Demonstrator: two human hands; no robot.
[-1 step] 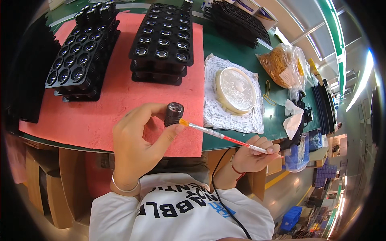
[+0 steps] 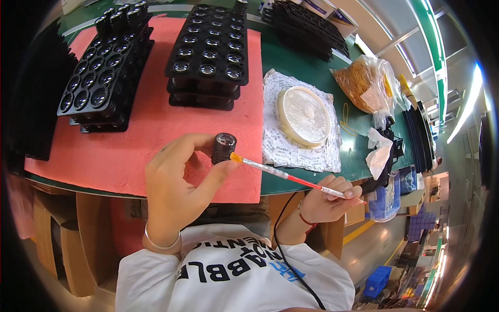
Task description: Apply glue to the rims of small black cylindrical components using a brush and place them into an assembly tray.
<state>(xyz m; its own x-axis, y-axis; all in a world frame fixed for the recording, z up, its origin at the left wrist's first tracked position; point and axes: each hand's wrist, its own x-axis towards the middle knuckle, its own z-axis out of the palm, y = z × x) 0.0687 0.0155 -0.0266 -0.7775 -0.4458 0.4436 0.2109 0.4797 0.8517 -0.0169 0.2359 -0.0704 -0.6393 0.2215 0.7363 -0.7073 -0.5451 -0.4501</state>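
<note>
Between the thumb and forefinger of my left hand [image 2: 179, 179] is a short black lens barrel [image 2: 224, 148] with glass at its top, held upright above the pink mat. My right hand [image 2: 332, 200] pinches a thin paintbrush [image 2: 283, 174] with a red and silver handle near its far end. The brush's yellow bristles touch the lower side of the barrel, by my left thumb. To the right of the barrel, a round tub [image 2: 305, 116] with a whitish, glossy surface rests on a printed white sheet [image 2: 273, 132].
Two stacks of black trays, a left stack [image 2: 91, 80] and a middle stack [image 2: 208, 54], hold several lens barrels on the pink mat [image 2: 150, 140]. A plastic bag of orange-brown bands [image 2: 358, 86], a crumpled tissue [image 2: 378, 158] and more black trays [image 2: 304, 31] lie on the green table.
</note>
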